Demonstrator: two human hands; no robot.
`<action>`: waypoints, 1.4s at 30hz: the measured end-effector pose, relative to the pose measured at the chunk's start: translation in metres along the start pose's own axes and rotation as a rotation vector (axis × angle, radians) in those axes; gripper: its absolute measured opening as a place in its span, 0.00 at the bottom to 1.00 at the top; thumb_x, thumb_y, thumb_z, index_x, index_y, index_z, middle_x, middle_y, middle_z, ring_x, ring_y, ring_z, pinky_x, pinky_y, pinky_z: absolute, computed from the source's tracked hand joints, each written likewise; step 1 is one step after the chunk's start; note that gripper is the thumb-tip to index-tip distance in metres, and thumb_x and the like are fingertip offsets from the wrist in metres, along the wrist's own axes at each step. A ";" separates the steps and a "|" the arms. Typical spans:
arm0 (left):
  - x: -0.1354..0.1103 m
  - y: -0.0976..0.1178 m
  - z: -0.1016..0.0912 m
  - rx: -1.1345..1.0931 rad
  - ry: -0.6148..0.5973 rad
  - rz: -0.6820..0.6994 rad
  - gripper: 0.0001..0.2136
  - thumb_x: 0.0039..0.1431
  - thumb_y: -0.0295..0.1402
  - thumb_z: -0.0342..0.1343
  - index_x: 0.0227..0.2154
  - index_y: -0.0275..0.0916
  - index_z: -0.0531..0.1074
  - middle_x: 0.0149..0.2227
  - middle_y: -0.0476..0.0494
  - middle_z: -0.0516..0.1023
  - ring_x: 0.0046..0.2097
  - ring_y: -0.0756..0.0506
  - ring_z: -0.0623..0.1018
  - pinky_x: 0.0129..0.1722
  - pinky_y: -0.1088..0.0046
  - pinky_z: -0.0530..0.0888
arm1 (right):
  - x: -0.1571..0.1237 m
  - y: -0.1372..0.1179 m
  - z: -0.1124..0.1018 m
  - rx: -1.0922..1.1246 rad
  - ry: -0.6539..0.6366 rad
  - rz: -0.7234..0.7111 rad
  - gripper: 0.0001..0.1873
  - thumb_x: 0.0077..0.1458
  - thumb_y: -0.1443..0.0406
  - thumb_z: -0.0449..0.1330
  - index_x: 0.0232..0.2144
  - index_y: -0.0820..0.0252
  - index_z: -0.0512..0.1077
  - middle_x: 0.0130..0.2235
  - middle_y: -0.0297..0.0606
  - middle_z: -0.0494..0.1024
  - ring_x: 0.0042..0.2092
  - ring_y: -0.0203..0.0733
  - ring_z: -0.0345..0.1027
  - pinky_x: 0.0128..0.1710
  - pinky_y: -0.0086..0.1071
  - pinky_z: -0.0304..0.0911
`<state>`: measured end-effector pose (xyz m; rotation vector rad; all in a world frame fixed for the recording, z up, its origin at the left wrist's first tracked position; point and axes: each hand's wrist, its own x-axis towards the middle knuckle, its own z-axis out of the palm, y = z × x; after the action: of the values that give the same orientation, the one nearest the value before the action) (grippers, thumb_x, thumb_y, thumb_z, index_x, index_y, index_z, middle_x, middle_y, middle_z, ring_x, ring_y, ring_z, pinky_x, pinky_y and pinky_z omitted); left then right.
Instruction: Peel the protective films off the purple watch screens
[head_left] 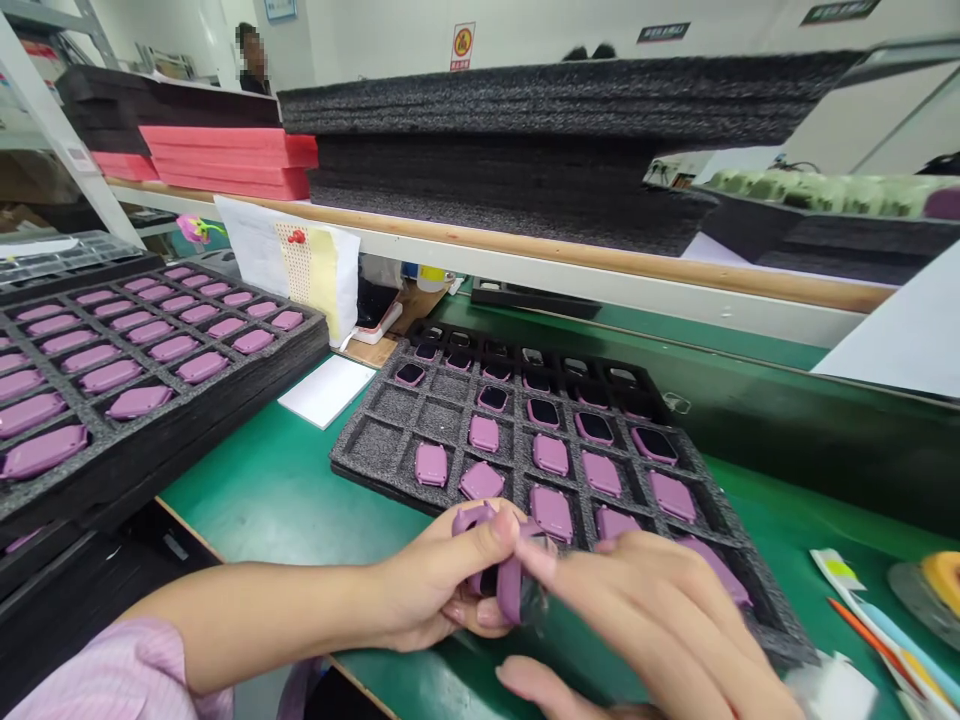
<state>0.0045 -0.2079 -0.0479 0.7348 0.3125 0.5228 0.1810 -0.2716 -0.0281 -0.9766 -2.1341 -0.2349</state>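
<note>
Purple casing [511,590], rounded, dark inside, pinched by left hand [439,585] and right hand [660,620], near foam tray [354,458].

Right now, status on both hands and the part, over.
Left hand and right hand both pinching one purple casing. Held at near edge of black foam tray, partly filled. Nothing between hands and tray.

The left grip [442,585] sits at the end of a bare forearm [262,615] that stretches from the lower left. Its thumb [487,535] is pressed down against curled fingers [459,615]. The right grip [660,620] is blurred, its fingers stretched to meet the left and its thumb held apart below.
</note>
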 end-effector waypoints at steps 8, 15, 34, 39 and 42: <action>0.001 -0.001 0.002 -0.046 0.063 0.020 0.24 0.52 0.56 0.65 0.30 0.37 0.69 0.17 0.56 0.64 0.15 0.58 0.52 0.13 0.80 0.44 | 0.017 0.004 0.004 0.232 0.015 0.191 0.25 0.55 0.64 0.69 0.53 0.55 0.68 0.39 0.37 0.80 0.38 0.41 0.75 0.36 0.32 0.74; 0.001 0.008 0.004 -0.075 0.054 -0.037 0.28 0.48 0.56 0.67 0.35 0.33 0.75 0.19 0.53 0.68 0.16 0.59 0.55 0.13 0.81 0.42 | 0.017 0.005 0.002 0.232 -0.030 0.162 0.25 0.56 0.66 0.66 0.55 0.55 0.67 0.43 0.42 0.80 0.43 0.43 0.76 0.40 0.34 0.75; 0.007 0.001 -0.002 0.219 0.138 -0.093 0.21 0.49 0.51 0.64 0.32 0.37 0.71 0.26 0.48 0.79 0.16 0.57 0.56 0.17 0.75 0.47 | 0.077 0.084 0.118 0.226 -0.127 0.390 0.16 0.66 0.57 0.59 0.51 0.59 0.73 0.55 0.44 0.77 0.56 0.48 0.72 0.57 0.52 0.66; 0.006 0.003 0.001 0.001 0.116 -0.132 0.27 0.50 0.58 0.61 0.36 0.34 0.73 0.29 0.44 0.79 0.17 0.56 0.60 0.21 0.74 0.50 | 0.066 0.059 0.051 0.348 -0.042 0.438 0.18 0.71 0.54 0.48 0.46 0.56 0.73 0.48 0.44 0.81 0.51 0.46 0.77 0.50 0.43 0.73; 0.006 0.001 0.002 -0.092 0.107 -0.074 0.26 0.49 0.56 0.63 0.33 0.34 0.73 0.24 0.49 0.74 0.18 0.56 0.60 0.20 0.74 0.49 | 0.048 0.034 0.013 0.414 -0.082 0.273 0.19 0.53 0.47 0.67 0.36 0.53 0.71 0.48 0.41 0.81 0.53 0.49 0.76 0.50 0.39 0.75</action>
<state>0.0099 -0.2049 -0.0459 0.6050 0.4113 0.5041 0.1778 -0.2144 -0.0074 -1.0223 -1.9813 0.3731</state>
